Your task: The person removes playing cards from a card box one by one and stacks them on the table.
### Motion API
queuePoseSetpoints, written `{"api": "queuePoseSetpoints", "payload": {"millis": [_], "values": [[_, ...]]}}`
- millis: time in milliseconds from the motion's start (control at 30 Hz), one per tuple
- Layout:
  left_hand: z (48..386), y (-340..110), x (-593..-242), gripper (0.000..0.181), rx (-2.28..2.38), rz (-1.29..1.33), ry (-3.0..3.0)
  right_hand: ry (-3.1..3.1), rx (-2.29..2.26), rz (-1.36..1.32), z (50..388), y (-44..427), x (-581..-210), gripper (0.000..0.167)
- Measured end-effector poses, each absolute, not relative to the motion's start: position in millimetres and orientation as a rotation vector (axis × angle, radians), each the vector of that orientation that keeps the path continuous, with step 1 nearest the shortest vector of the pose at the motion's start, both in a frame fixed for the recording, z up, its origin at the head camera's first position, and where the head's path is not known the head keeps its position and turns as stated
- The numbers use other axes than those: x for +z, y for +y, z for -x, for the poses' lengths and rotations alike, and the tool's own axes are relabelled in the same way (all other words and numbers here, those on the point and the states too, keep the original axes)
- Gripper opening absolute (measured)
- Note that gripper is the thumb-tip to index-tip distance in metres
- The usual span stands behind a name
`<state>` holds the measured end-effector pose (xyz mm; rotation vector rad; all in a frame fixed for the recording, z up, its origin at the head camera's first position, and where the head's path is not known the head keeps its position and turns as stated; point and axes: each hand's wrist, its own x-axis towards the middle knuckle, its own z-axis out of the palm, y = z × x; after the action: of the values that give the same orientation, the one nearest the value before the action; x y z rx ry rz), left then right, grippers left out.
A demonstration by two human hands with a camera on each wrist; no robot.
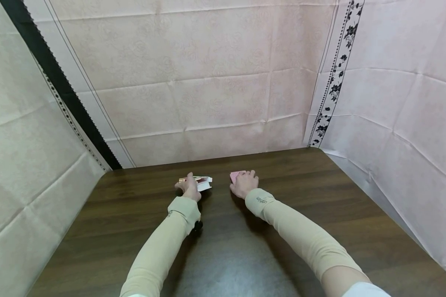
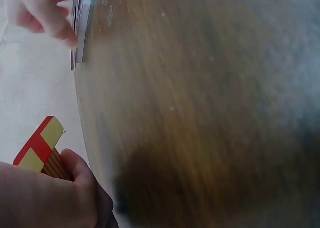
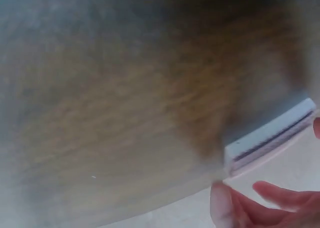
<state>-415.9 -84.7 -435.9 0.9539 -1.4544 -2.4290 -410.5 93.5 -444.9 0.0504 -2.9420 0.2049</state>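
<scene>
My left hand [image 1: 190, 189] grips a small card box [image 1: 204, 184] whose white flaps stand out on the right. Red and yellow panels of this card box [image 2: 42, 144] show in the left wrist view, above the left hand [image 2: 80, 188]. To the right, my right hand [image 1: 244, 184] holds a deck of cards [image 1: 235, 176] with a pink-red patterned back, low at the tabletop. In the right wrist view the deck [image 3: 270, 140] shows its pale edge, with the thumb and a finger of the right hand [image 3: 265, 203] at its ends. The palm hides part of the deck.
The dark wooden table [image 1: 223, 247] reaches out in front of me, its far edge just beyond both hands. Pale patterned cloth [image 1: 215, 82] hangs behind it and along both sides. A dark object [image 1: 198, 226] shows under the left wrist.
</scene>
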Motion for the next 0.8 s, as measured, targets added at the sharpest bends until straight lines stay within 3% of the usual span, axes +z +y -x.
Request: {"api": "queuePoseSetpoints", "payload": {"millis": [200,333,500,800], "values": [[414.1,-81.0,-434.8,0.084,-2.474,-0.905,-1.420,-2.769,0.360,-0.536,402.1,83.5,-432.6,0.033],[413.6,-77.1,-433.2,0.080,-2.504,-0.863,-1.392,-2.756,0.502,-0.817,395.7,69.5,-423.1,0.031],[414.3,-73.1,-433.7,0.079,-2.603,-0.784,-1.360,-2.901,0.379,-0.853,391.5,52.3,-415.6,0.037],[413.3,-71.9,-431.0,0.075,-2.703,-0.697,-1.360,-2.922,0.324,-0.822,392.9,45.4,-410.7,0.029]]}}
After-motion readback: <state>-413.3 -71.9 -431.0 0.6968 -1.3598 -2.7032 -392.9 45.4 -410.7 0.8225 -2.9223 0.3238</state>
